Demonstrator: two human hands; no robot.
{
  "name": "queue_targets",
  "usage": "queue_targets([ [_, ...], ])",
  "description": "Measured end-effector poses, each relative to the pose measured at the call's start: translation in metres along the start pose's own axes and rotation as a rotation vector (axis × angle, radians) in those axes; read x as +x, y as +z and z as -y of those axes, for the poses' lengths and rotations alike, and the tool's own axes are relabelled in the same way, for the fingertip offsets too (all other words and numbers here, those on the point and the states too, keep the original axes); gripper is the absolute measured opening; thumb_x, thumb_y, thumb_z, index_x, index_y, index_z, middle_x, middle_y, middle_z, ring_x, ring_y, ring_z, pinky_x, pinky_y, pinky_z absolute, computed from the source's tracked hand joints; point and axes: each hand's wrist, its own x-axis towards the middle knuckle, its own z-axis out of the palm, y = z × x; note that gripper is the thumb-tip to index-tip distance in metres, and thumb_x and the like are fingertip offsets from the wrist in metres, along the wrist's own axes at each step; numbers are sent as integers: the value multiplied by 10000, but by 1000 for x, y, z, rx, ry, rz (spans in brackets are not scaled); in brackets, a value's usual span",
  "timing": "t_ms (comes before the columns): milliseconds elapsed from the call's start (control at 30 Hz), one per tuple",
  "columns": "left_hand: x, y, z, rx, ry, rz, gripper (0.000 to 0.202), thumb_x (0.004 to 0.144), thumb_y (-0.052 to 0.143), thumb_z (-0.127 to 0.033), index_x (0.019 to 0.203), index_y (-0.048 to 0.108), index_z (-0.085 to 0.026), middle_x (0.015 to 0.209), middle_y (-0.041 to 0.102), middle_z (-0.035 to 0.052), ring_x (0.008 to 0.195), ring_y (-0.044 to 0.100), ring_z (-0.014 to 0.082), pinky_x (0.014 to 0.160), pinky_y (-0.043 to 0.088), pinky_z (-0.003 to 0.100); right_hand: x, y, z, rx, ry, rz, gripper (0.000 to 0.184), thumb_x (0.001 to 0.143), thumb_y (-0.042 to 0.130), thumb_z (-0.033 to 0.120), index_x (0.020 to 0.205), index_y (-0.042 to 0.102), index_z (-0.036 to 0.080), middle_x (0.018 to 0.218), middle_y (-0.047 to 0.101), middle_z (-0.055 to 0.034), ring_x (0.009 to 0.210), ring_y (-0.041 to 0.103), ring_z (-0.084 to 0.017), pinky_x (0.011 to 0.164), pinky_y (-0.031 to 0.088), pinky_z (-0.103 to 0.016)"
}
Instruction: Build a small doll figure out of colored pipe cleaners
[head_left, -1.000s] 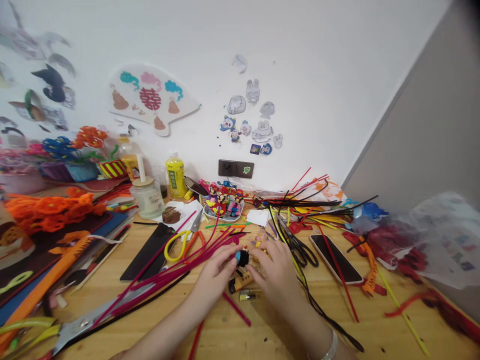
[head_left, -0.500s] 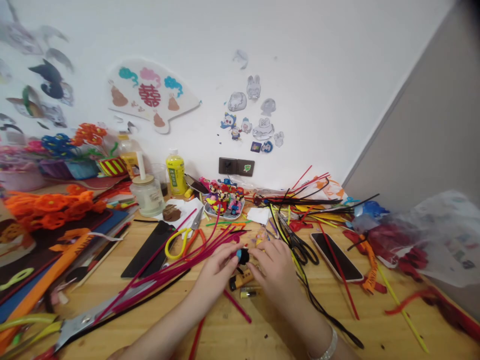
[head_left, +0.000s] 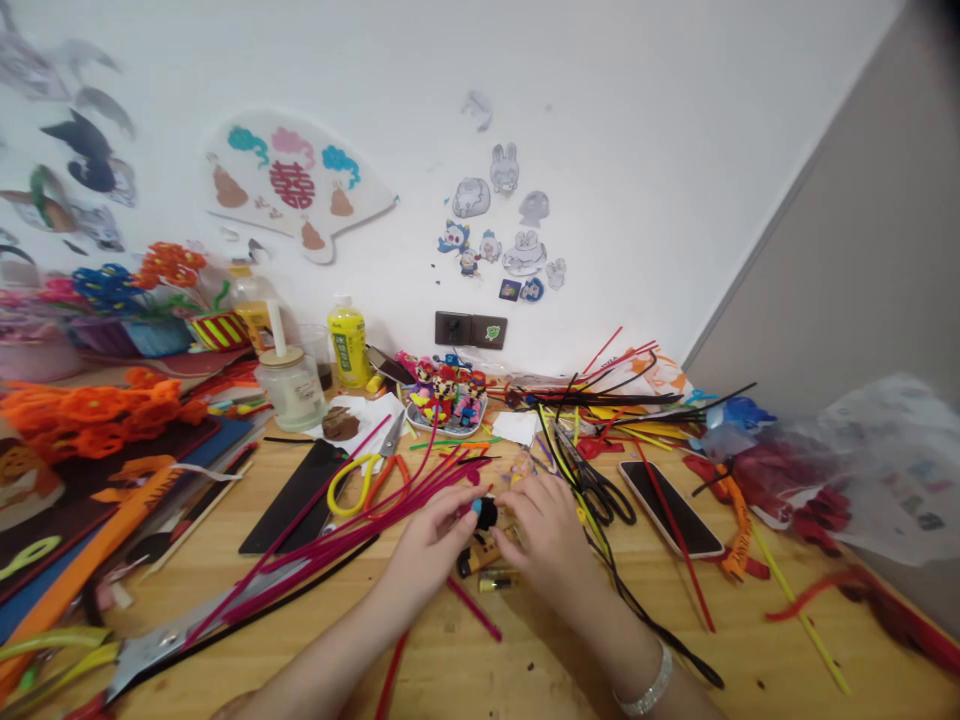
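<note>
Between my fingertips, above the middle of the wooden table, is a small black fuzzy piece (head_left: 487, 513) with a light-blue spot on its left side. My left hand (head_left: 429, 528) pinches it from the left, thumb and fingers closed. From the right, my right hand (head_left: 546, 528) has its fingers curled in at the piece, and its grip is partly hidden. Just beneath lie an orange-brown block with dark ends (head_left: 484, 553) and a short yellow-and-dark cylinder (head_left: 498, 580). Long magenta pipe cleaners (head_left: 360, 540) fan out beside my left hand.
Yellow-handled scissors (head_left: 349, 487) and a black slab (head_left: 292, 500) lie left, black-handled scissors (head_left: 600, 490) and a phone (head_left: 671, 508) right. Small colourful dolls (head_left: 446, 388) fill a tray at the back, near a glass jar (head_left: 291, 390) and a yellow bottle (head_left: 348, 345). Large shears (head_left: 161, 645) lie front left.
The whole view has shifted slightly. Both hands stay at the black piece, with only a small movement of the fingers.
</note>
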Motion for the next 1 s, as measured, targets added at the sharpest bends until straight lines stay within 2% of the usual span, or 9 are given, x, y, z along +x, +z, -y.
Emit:
queue_targets([
  [367, -1, 1, -5, -49, -37, -33, 357, 663, 670, -375, 949, 703, -164, 1059, 696, 106, 1042, 590, 269, 966, 404, 400, -1, 1, -4, 88, -19, 16, 180, 755, 592, 154, 929, 565, 187, 861, 622, -46, 820, 533, -213, 784, 400, -373],
  [567, 0, 1, 0, -53, -32, -17, 370, 659, 670, -382, 957, 702, -164, 1072, 687, 117, 1043, 586, 281, 959, 407, 422, -2, 4, -4, 87, 7, 32, 153, 752, 637, 177, 895, 584, 180, 843, 634, -49, 790, 534, -217, 713, 423, -360],
  [833, -1, 1, -2, -34, -32, -31, 348, 661, 660, -343, 956, 703, -164, 1064, 686, 116, 1034, 589, 276, 960, 404, 405, 0, 2, -2, 114, 7, 37, 136, 741, 650, 118, 859, 608, 171, 820, 649, -51, 759, 550, -215, 677, 440, -350],
  [1000, 0, 2, 1, -73, -42, -42, 333, 641, 676, -321, 937, 707, -171, 1051, 691, 111, 1032, 590, 271, 960, 402, 404, 0, 1, -2, 132, 42, 58, 196, 694, 703, 105, 859, 618, 169, 828, 657, -45, 773, 556, -217, 684, 444, -350],
])
